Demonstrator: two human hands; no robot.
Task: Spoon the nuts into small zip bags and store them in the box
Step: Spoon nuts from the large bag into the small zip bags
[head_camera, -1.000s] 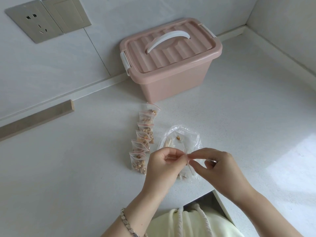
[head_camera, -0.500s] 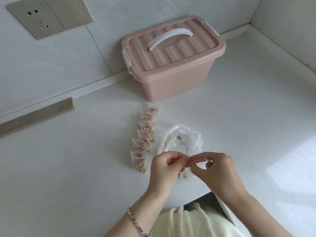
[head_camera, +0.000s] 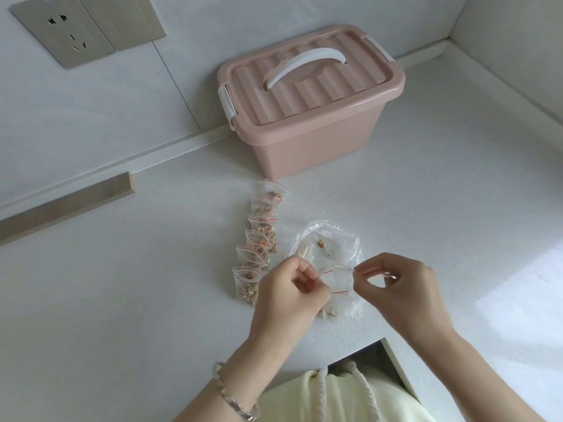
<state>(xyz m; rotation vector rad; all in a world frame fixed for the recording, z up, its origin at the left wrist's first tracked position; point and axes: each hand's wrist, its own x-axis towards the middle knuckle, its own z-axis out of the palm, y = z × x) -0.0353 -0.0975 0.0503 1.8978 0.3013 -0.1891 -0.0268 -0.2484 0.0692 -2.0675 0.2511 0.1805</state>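
A small zip bag [head_camera: 338, 280] with red seal lines is held just above the near part of a white speckled countertop [head_camera: 128, 300], pinched on one side by the curled fingers and thumb of the left hand [head_camera: 292, 295] and on the other by the thumb and forefinger of the right hand [head_camera: 402, 287], so that its mouth is drawn apart; whether anything lies inside it cannot be told. Beneath and behind the hands a crumpled large clear bag [head_camera: 332, 245] is spread on the countertop, with a few nuts [head_camera: 320, 243] left in it. Just to its left, filled small bags [head_camera: 259, 239] are laid overlapping in a row that runs from near the left hand toward the back wall. At the far end of that row a pink box [head_camera: 313, 147] is set against the wall, its ribbed lid [head_camera: 307, 86] closed, with a white handle [head_camera: 304, 67] and white latches. The countertop is closed in by pale walls at the back and the right, which meet in the far right corner. A socket [head_camera: 65, 28] and a blank plate [head_camera: 134, 16] are mounted on the back wall at upper left, and a wooden strip [head_camera: 67, 205] is fixed along its foot. A patch of sunlight [head_camera: 530, 278] falls by the right edge. The near edge is cut by a notch [head_camera: 365, 357], where a pale yellow garment [head_camera: 335, 400] with corded strings is seen, and a bracelet [head_camera: 234, 397] is worn on the left wrist
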